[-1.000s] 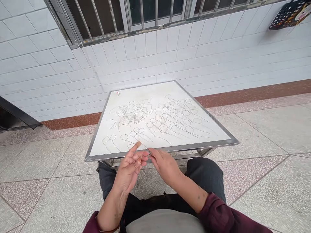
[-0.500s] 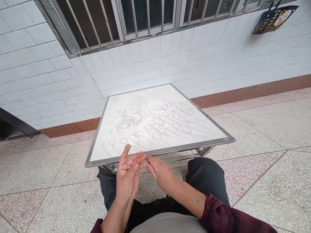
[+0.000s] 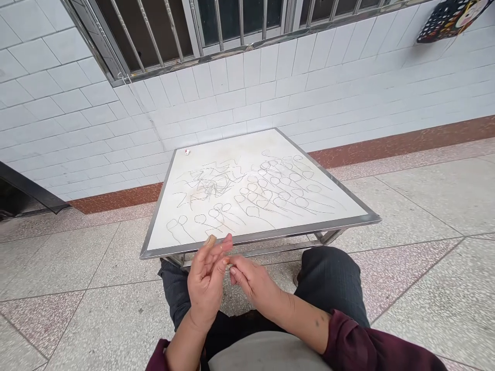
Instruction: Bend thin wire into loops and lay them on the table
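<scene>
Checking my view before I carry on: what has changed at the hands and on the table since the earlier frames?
Both the left hand and right hand have drawn back slightly toward the body, and the left index finger has bent in. Whether anything was taken or let go is too small to tell. The table, looped wires and bent wires look unmoved.

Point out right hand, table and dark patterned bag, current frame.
Right hand [image 3: 257, 282]: head view, on the back of the hand.
Table [image 3: 290, 231]: head view, on the grey rim along the near edge.
Dark patterned bag [image 3: 439, 24]: head view, on its dotted side, partly cut off by the frame.
</scene>
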{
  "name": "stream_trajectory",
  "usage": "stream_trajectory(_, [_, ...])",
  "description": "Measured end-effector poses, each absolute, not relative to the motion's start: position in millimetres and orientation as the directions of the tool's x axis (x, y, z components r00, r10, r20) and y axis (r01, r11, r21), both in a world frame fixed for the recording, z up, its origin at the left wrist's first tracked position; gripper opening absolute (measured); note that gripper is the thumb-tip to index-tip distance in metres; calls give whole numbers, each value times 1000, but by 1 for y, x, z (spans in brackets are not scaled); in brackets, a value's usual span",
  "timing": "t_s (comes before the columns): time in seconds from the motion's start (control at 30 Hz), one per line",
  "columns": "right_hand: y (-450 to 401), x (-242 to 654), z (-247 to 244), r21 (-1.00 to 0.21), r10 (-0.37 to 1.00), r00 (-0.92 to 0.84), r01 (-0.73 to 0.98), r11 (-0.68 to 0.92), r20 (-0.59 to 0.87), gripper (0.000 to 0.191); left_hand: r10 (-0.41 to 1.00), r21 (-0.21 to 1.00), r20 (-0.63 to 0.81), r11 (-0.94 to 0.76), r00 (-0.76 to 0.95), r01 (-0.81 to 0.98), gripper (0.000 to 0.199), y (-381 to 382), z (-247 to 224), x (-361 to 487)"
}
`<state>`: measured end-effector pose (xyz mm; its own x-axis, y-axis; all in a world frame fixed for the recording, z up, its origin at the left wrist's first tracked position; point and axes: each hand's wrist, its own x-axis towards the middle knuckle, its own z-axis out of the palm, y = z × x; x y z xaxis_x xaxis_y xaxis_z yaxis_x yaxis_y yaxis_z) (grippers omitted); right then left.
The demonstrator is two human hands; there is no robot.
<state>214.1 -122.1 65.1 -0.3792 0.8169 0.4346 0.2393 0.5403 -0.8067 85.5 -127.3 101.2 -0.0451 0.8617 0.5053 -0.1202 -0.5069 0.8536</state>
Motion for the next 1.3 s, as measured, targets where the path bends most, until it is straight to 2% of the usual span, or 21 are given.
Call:
stream_trajectory(0.2, [-125, 215, 65, -760, 796, -413, 299, 577, 442, 22, 752, 722, 660, -636, 7, 273, 60, -125, 89, 79])
stream_trajectory(0.3, [-125, 215, 62, -758, 797, -396, 297, 581, 456, 23, 636, 524, 759, -722, 136, 452, 67, -122, 87, 77])
stream_trajectory(0.4, [-123, 217, 63, -754, 802, -384, 310, 579, 458, 23, 529, 325, 797, -782, 291, 532, 74, -117, 84, 73])
stream_trajectory(0.5, [-122, 222, 70, -765, 813, -379, 314, 563, 442, 20, 503, 243, 771, -800, 392, 548, 75, -114, 80, 65])
stream_trajectory(0.6, [-121, 225, 78, -787, 820, -374, 286, 546, 433, 14, 503, 235, 737, -817, 452, 527, 74, -112, 76, 60])
stream_trajectory(0.73, [-121, 224, 82, -820, 853, -304, 269, 505, 425, 12, 511, 257, 735, -818, 445, 515, 73, -112, 76, 61])
stream_trajectory(0.93, [-121, 220, 72, -876, 904, -213, 242, 417, 372, 14, 584, 343, 695, -782, 420, 520, 67, -114, 79, 68])
stream_trajectory(1.13, [-116, 217, 64, -889, 925, -129, 257, 378, 356, 8, 586, 289, 703, -753, 403, 591, 67, -112, 74, 73])
stream_trajectory(1.3, [-115, 217, 62, -898, 937, -114, 266, 350, 331, 9, 635, 328, 689, -702, 348, 632, 61, -110, 68, 76])
